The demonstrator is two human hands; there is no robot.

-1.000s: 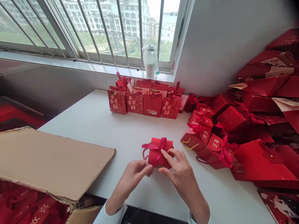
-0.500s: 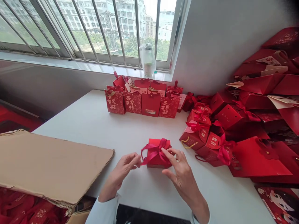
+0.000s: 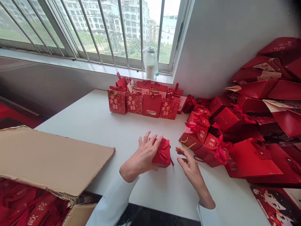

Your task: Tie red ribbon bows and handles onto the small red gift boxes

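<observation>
A small red gift box [image 3: 166,156] with a dark pink ribbon [image 3: 162,154] stands on the white table, in front of my body. Over its left side lies my left hand [image 3: 144,154], fingers spread and partly covering the box and ribbon; the thumb is low near the front edge. To the right of the box, a small gap away, my right hand [image 3: 191,166] is raised with its fingers apart and nothing between them. A ribbon end hangs at the right side of the box.
Several red gift bags [image 3: 152,105] stand in rows at the back of the white table [image 3: 94,116]. Red boxes [image 3: 213,147] pile up on the right. A cardboard flap [image 3: 54,157] covers part of the left front. A wrapped jar [image 3: 150,64] stands on the sill.
My left hand has moved from the ribbon's left loop onto the box. My right hand has come off the ribbon and moved right. The box is turned somewhat.
</observation>
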